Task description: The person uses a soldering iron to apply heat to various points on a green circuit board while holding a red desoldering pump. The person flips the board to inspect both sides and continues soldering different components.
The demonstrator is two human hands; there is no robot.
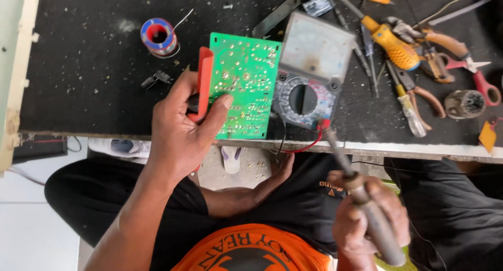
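Gripping a green circuit board (244,85) is what I see my left hand (183,127) doing, thumb pressed on the solder side and fingers wrapped behind, along with a red plastic piece (204,82) along the board's nine o'clock edge. The board stands tilted over the front edge of the black workbench (78,87), near the middle of the view. My right hand (367,224), down at five o'clock, is closed around the worn handle of a soldering iron (356,192), whose shaft points up toward eleven o'clock; its tip sits near the lower corner of an analogue multimeter (310,72). The meter lies just at three o'clock from the board, touching or overlapping it; I cannot tell which. Red and black leads (298,145) hang from the meter over the bench edge. At ten o'clock from the board lies a spool of solder wire (159,37), well apart. At two o'clock, a heap of tools spreads out: a yellow-handled screwdriver (393,43), pliers (419,101), and red-handled scissors (479,77). Below the bench, my black trousers and orange shirt fill the lower part of the view.
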